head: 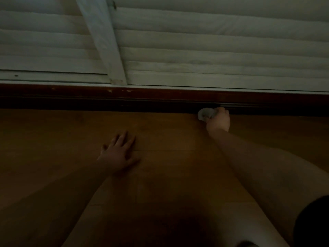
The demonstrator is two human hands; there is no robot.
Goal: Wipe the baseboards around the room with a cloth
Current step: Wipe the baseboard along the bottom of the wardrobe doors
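Here, right hand [218, 120] grips a small crumpled white cloth [204, 114], pressed against the dark wooden baseboard [142, 102]. Left hand [119, 154], fingers spread flat, rests on the brown wooden floor [169, 139] below the baseboard.

The floor [169, 139] looks like wood planks, smooth with a dull satin sheen and faint seams between boards. The baseboard [160, 97] is dark reddish wood with a slight gloss, chipped pale in a few spots along its top edge. Above it the white slatted shutters [213, 50] look painted, matt and a little scuffed. The pale cloth [204, 114] appears soft and crumpled.
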